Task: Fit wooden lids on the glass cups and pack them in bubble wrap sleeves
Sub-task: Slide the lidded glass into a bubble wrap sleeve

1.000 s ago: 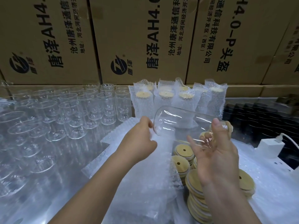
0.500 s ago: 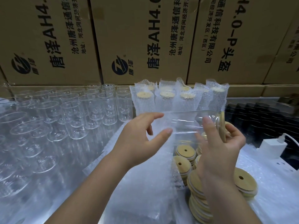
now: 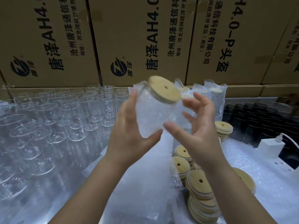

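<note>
Brown printed cardboard boxes [image 3: 145,38] wall off the top of the frame; rows of empty clear glass cups [image 3: 64,113] fill the left. At centre, the left hand [image 3: 129,135] grips a lidded clear glass cup [image 3: 152,113], tilted, its round wooden lid [image 3: 164,89] pointing upper right. The right hand [image 3: 199,131] hovers beside it, fingers [image 3: 194,97] spread. Stacked wooden lids [image 3: 200,196] lie lower right.

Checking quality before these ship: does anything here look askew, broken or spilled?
Nothing broken or spilled. The stacks of wooden lids lean and fan out unevenly. The lidded glass cup sits tilted between the left hand and right hand.
</note>
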